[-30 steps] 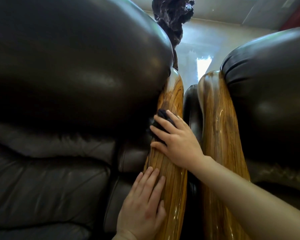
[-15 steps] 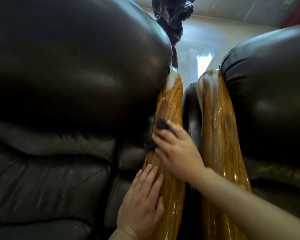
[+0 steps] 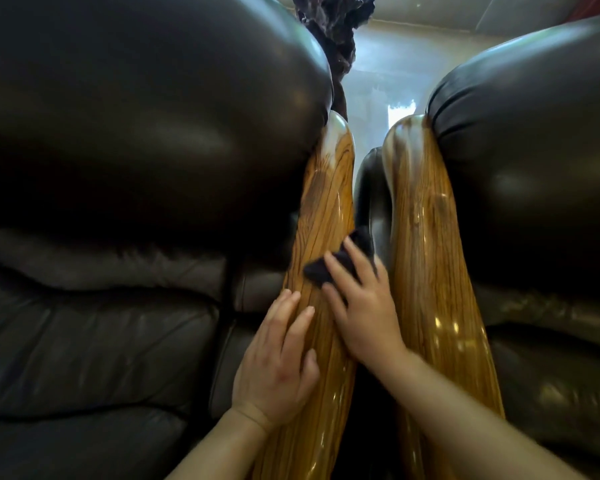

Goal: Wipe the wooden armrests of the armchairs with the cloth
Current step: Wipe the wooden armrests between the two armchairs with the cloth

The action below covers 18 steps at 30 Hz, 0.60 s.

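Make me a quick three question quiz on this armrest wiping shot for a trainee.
1. True or false: the dark cloth lies under the right hand.
2. Which armrest is being wiped? A) left wooden armrest B) right wooden armrest
3. Fill in: the left hand rests flat on the ___ armrest, holding nothing.

Key: 1 true; 2 A; 3 left.

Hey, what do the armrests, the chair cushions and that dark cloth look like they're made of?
Left armrest and right armrest: wood by the streaky grain, glossy with bright highlights, probably lacquered. Cushions: dark leather or faux leather, creased with a soft sheen; which one is unclear. Cloth under the right hand: soft, matte dark fabric.
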Each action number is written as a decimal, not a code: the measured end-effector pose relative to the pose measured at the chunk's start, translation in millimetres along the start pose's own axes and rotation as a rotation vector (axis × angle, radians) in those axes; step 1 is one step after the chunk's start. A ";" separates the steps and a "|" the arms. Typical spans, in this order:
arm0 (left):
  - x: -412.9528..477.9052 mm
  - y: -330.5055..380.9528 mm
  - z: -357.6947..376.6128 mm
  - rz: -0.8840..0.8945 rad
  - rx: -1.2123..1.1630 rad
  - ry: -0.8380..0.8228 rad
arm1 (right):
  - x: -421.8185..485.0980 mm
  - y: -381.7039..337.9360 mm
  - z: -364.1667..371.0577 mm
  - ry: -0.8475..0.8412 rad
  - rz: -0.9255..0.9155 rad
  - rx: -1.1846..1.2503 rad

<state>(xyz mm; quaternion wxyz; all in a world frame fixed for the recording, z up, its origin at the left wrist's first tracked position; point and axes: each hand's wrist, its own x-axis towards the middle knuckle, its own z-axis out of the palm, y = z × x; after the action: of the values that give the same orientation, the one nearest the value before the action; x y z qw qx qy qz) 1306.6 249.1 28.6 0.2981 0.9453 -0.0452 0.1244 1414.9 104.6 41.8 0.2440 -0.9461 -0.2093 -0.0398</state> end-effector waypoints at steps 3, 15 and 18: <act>-1.5 0.9 -2.7 0.016 -0.049 0.001 | -75.7 -10.5 3.9 -0.031 -0.128 -0.056; 0.7 3.1 -3.8 0.060 0.199 -0.145 | -157.8 -10.1 -38.5 -0.070 -0.245 -0.072; 1.5 3.1 -2.6 0.059 0.231 -0.163 | -133.5 27.3 -75.6 0.083 -0.054 -0.078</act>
<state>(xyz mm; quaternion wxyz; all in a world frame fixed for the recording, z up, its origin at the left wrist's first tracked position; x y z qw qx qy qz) 1307.0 248.0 32.7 0.1790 0.9785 -0.0826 0.0601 1306.9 -3.5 72.4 0.2145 -0.9464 -0.2228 -0.0936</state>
